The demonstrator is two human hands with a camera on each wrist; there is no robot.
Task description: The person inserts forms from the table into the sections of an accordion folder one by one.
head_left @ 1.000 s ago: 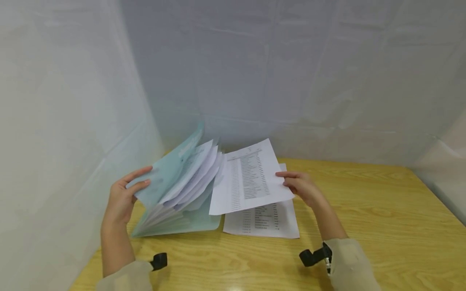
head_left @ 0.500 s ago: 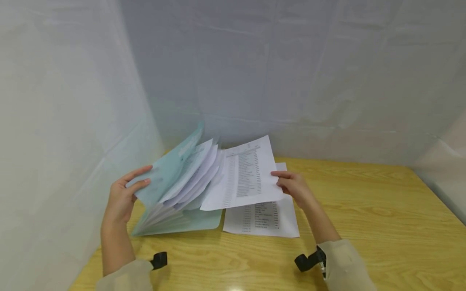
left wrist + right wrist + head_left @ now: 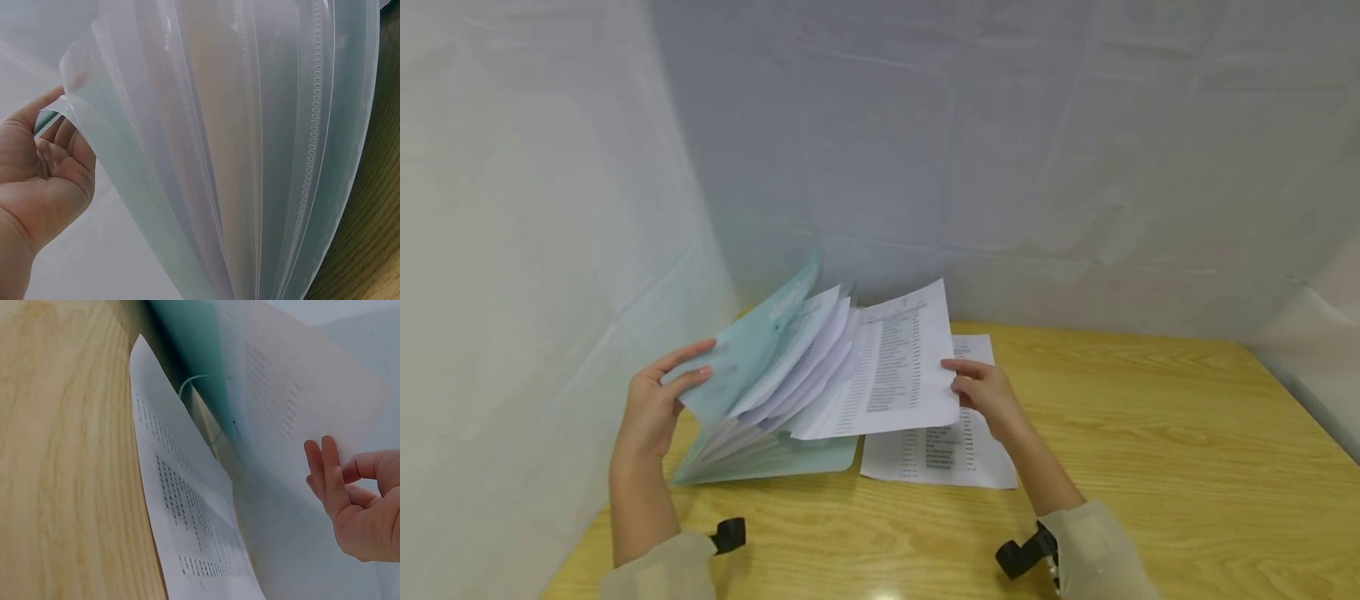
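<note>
Right hand (image 3: 981, 392) slid printed sheet (image 3: 887, 375) leftward into folder (image 3: 752, 367), left hand (image 3: 655, 404) gripping cover

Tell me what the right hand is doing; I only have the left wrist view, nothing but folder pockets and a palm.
Observer: The right hand pinches a printed sheet by its right edge, lifted off the table.
Operator: Say where that sheet's other edge is.
Observer: Its left edge reaches in among the fanned pockets of the green folder.
Operator: Report anything else lying there.
Observer: A second printed sheet lies flat on the table, right of the folder, partly beneath the lifted one.
</note>
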